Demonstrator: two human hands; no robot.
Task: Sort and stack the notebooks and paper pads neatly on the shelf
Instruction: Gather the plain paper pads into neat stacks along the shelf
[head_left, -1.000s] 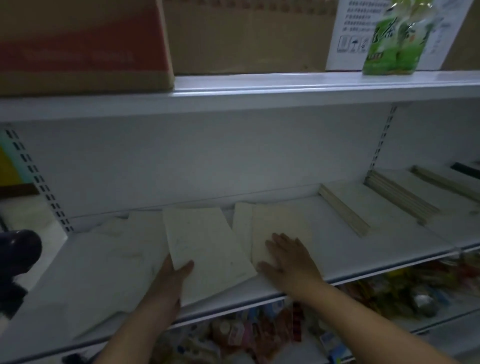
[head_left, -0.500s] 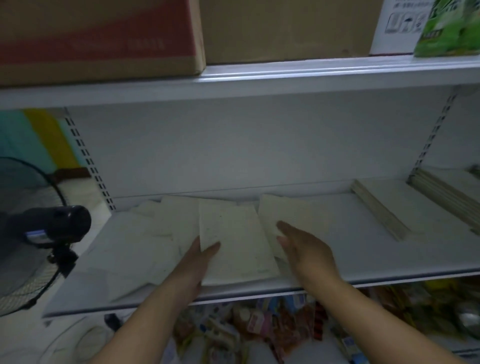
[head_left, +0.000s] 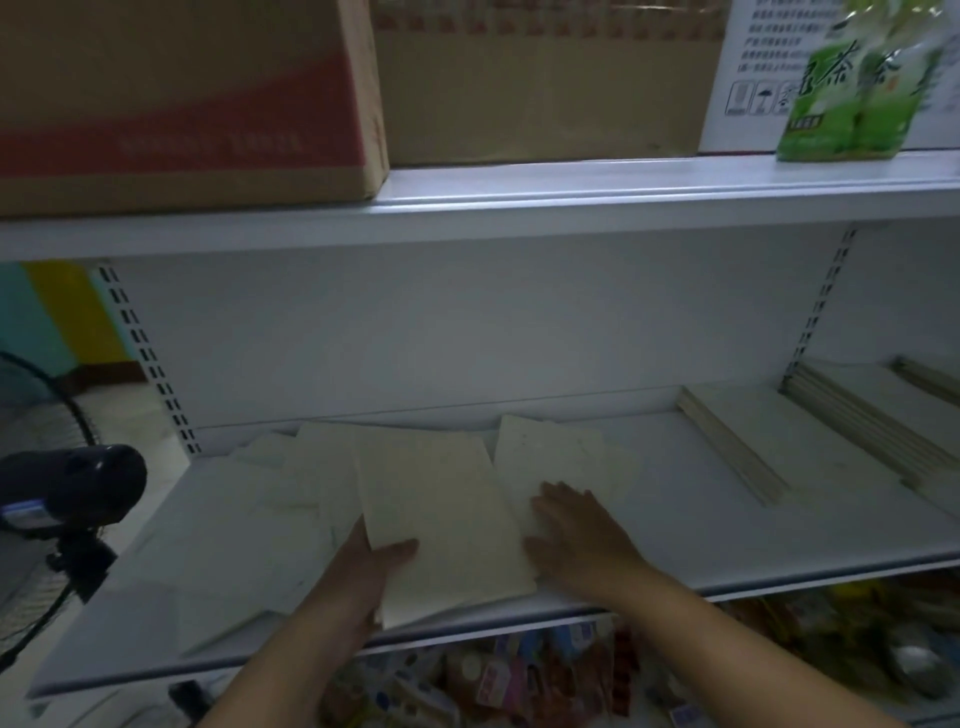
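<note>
Your left hand (head_left: 375, 564) grips the cream pad (head_left: 441, 519) at its lower left edge, thumb curled over the top and the fingers (head_left: 358, 535) tucked out of sight beneath it. The pad lies at the middle of the white shelf (head_left: 701, 519), its near corner reaching the front lip. Your right hand (head_left: 576, 535) rests flat, fingers straight and together, on the second pad (head_left: 561, 457) just right of the first; the two pads touch or overlap along their edges, and you cannot tell which. Left of your hand, loose pads (head_left: 270, 499) lie spread and overlapping, askew. Further right on the same shelf sits a squared stack (head_left: 737, 441), and beyond the upright a taller stack (head_left: 857, 415), well apart from your hands. On the upper shelf (head_left: 571, 182) stand a red-banded carton (head_left: 182, 104) and a plain carton (head_left: 540, 88), both closed, so their contents do not show, with a green tea pack (head_left: 857, 83) beside them. Below, the lower tier (head_left: 519, 675) holds mixed packets, too blurred to name. A black fan (head_left: 67, 483) stands at the left.
</note>
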